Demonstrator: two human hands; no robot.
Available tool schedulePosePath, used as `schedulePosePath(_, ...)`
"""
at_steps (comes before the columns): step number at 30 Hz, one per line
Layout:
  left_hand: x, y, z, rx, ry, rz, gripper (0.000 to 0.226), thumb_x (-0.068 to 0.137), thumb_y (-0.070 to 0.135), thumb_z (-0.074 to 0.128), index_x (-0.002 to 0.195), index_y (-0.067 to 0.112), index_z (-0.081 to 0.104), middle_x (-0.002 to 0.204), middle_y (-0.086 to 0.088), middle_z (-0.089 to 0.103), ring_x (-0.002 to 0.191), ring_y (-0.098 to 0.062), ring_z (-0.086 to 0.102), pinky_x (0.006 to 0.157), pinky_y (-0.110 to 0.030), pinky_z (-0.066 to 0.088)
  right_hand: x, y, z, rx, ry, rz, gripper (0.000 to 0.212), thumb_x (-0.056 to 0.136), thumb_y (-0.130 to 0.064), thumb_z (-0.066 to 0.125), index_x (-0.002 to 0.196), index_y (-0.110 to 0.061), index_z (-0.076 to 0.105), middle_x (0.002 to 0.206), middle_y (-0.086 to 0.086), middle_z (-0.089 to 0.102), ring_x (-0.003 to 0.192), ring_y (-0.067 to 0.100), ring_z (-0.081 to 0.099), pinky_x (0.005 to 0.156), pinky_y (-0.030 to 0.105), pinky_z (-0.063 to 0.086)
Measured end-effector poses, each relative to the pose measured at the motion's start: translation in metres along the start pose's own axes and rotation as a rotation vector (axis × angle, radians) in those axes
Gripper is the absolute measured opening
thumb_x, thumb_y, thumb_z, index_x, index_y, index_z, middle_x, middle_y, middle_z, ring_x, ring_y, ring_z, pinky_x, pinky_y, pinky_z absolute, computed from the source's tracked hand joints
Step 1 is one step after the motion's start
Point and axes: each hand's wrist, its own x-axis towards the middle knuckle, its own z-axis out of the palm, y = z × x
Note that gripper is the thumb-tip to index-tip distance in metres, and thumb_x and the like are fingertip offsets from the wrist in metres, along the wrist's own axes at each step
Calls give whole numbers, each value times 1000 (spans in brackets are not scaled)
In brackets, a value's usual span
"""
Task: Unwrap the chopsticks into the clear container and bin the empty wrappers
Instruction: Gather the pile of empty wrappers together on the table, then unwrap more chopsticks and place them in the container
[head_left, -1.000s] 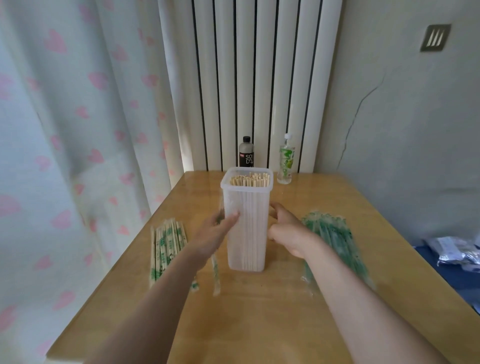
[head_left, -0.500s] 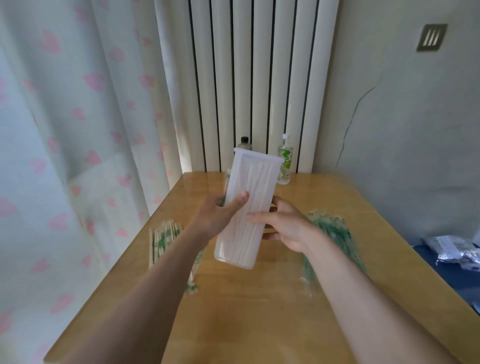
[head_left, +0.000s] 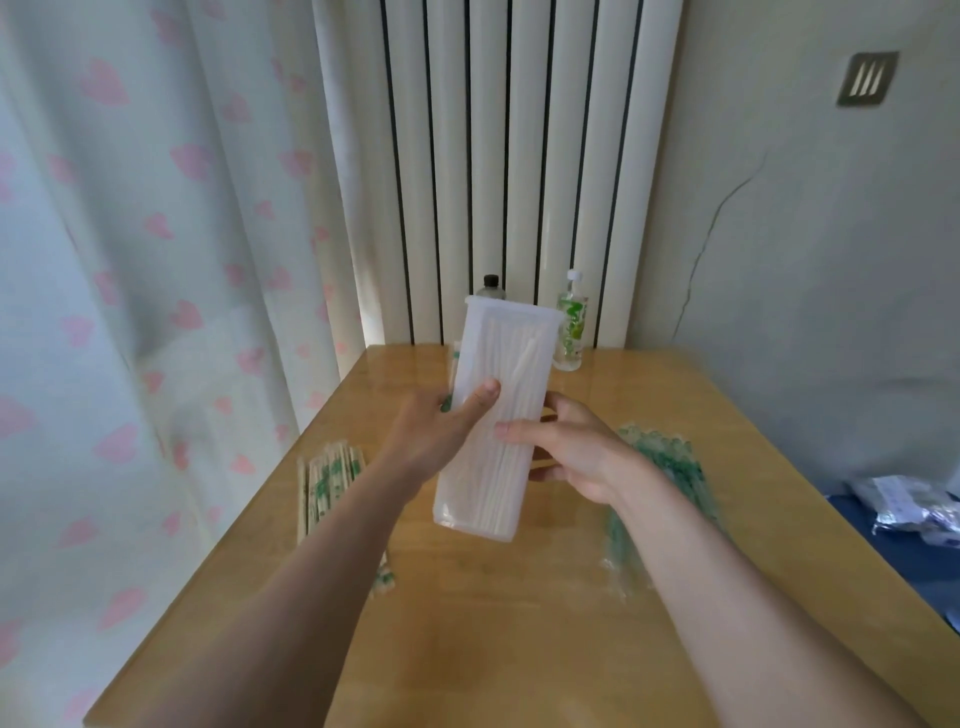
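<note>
You gripped the clear container (head_left: 493, 415) in both hands — left hand (head_left: 441, 436), right hand (head_left: 571, 452) — tilted above the table (head_left: 519, 649), chopsticks (head_left: 511, 415) inside; wrapped chopsticks (head_left: 327, 478) lay left, empty wrappers (head_left: 670, 467) right.

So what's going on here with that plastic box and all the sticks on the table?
A person is holding a clear container of bare chopsticks off the wooden table with both hands, tilted, its open end away from them. The left hand grips one side, the right hand the other. A pile of wrapped chopsticks lies to the left, and crumpled empty wrappers to the right. Two bottles stand at the far edge.
</note>
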Motion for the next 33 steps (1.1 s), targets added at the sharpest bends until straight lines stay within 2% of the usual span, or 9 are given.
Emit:
schedulePosePath(6, -2, -14, 4, 34, -33, -57, 62, 72, 82, 64, 106, 30, 72, 96, 9, 76, 88, -12, 74, 80, -39, 61, 6, 12, 1, 55, 6, 2, 78, 62, -8, 94, 128, -25, 56, 118, 2, 73, 111, 23, 70, 96, 50, 57)
schedulePosePath(10, -13, -23, 13, 1, -88, -56, 34, 85, 57, 70, 109, 34, 67, 102, 16, 71, 93, 1, 67, 66, -13, 54, 13, 27, 0, 58, 29, 18, 96, 48, 7, 83, 134, -23, 54, 119, 6, 72, 115, 28, 66, 99, 49, 55)
schedulePosePath(13, -20, -26, 21, -66, -66, -37, 25, 90, 41, 72, 112, 32, 66, 105, 18, 69, 88, 11, 64, 63, -8, 50, 17, 35, 1, 60, 47, 13, 96, 43, 11, 73, 131, -24, 57, 117, 9, 71, 116, 31, 64, 98, 50, 55)
schedulePosePath(18, -23, -19, 19, -85, -43, -119, 37, 88, 42, 74, 119, 27, 63, 100, 11, 68, 85, -8, 65, 51, -8, 46, 17, 34, 6, 2, 47, 22, 95, 46, 6, 65, 135, -26, 53, 117, 8, 69, 117, 30, 61, 101, 50, 52)
schedulePosePath(21, -23, -16, 13, 14, 2, -232, 42, 87, 42, 75, 119, 28, 53, 104, 6, 62, 79, -11, 57, 49, -17, 45, 12, 33, 3, -84, 29, 64, 86, 64, 11, 64, 140, -25, 49, 123, 4, 66, 121, 26, 57, 104, 42, 48)
schedulePosePath(26, -35, 4, -7, -122, 245, -202, 17, 98, 26, 52, 105, 11, 55, 91, -6, 58, 75, -18, 52, 57, -31, 42, -5, 30, -14, -199, 166, 43, 92, 81, 2, 67, 161, -18, 25, 159, 5, 38, 146, 26, 37, 117, 48, 37)
schedulePosePath(28, -42, 21, -7, -227, 226, -161, 20, 97, 24, 41, 98, 8, 53, 81, -7, 57, 70, -19, 50, 55, -32, 39, -13, 22, -23, -174, 298, -31, 74, 88, 4, 61, 155, -15, 36, 152, 8, 47, 135, 24, 49, 111, 45, 46)
schedulePosePath(31, -51, 45, 12, -271, 47, -91, 26, 95, 28, 33, 95, 9, 51, 74, -7, 55, 62, -18, 49, 53, -32, 38, -30, 10, -40, -81, 427, -110, 37, 93, 9, 52, 124, -10, 61, 121, 10, 67, 106, 20, 66, 92, 36, 59)
schedulePosePath(33, -54, 60, 34, -271, -27, -67, 20, 101, 19, 36, 93, 9, 50, 73, -8, 56, 62, -21, 53, 54, -34, 41, -41, 6, -54, -51, 511, -137, 28, 95, 10, 49, 107, -9, 65, 105, 9, 70, 94, 20, 69, 80, 31, 60)
